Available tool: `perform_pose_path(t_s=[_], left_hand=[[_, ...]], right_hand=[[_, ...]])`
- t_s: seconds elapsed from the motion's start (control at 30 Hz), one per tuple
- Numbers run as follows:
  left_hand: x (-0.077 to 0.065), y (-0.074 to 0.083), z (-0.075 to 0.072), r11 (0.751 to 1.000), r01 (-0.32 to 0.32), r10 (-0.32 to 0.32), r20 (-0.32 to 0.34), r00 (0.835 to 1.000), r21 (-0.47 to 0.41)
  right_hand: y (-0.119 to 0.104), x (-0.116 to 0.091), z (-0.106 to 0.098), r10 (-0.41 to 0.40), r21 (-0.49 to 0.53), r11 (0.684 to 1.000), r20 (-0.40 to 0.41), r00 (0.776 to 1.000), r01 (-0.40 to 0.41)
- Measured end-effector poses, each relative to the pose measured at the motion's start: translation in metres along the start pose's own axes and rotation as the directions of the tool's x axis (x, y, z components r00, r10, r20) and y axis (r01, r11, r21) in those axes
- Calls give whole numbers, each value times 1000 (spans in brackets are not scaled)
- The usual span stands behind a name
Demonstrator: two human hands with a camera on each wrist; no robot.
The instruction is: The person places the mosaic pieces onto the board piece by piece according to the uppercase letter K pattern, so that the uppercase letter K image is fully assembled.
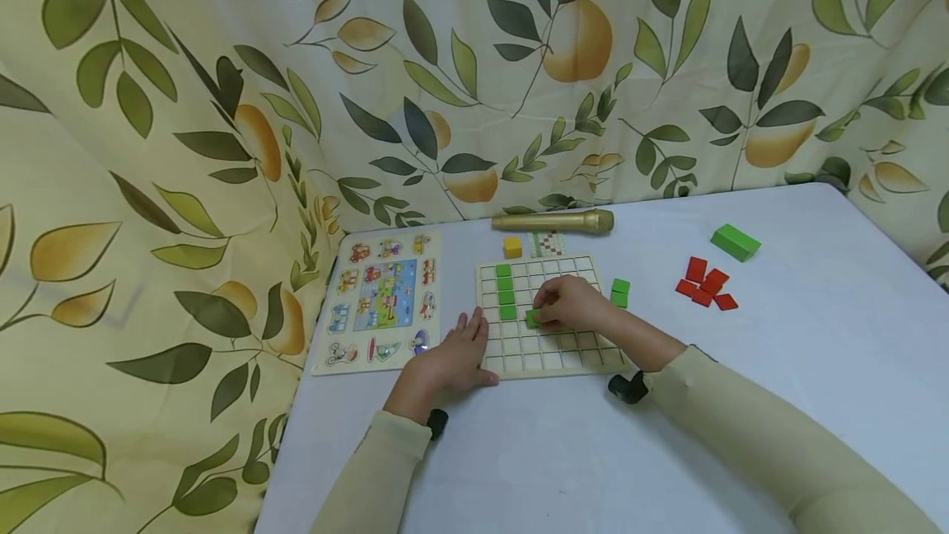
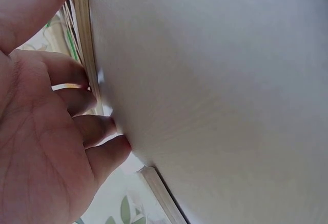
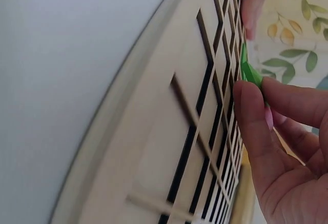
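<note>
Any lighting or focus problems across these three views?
Head view: fairly even light, but small pictures on the puzzle board lack fine detail; left wrist view: dim, the left hand shaded against a brighter background; right wrist view: near edge of the grid board looks soft, and the steep angle crowds its far cells.

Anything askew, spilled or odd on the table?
Nothing looks spilled or damaged. One oddity: the gold microphone-shaped object lying behind the grid board, since it looks unrelated to the grid work. The red tiles lie at uneven angles, probably just loose spares.
</note>
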State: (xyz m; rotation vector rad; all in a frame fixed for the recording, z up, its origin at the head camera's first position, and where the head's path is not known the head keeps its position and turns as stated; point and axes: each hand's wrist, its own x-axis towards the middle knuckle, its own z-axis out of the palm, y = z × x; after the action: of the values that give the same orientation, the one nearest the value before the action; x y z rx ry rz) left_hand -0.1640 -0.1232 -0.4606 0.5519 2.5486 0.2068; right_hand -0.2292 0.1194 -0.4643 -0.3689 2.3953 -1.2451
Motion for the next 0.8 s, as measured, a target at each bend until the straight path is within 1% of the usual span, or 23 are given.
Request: perform_pose_path(t_s=[0.2, 0.4, 0.63, 0.8], left_hand=[[-1, 0, -1, 1000, 3, -3, 2, 1000, 6], [-1, 1, -2, 1000, -5, 5, 7, 1000, 11], [-1, 0, -2, 1000, 3, -3, 10, 1000, 4], [0, -1, -1, 1000, -4, 4, 11, 1000, 14]], right_hand=[[-8, 5, 10, 3, 17, 1000, 9, 1000, -3], [-14, 8, 19, -1, 10, 1000, 12, 1000, 0], [-17, 12, 25, -25, -43, 999, 7, 1000, 26], [-19, 14, 29, -13, -51, 999, 16, 1000, 14]])
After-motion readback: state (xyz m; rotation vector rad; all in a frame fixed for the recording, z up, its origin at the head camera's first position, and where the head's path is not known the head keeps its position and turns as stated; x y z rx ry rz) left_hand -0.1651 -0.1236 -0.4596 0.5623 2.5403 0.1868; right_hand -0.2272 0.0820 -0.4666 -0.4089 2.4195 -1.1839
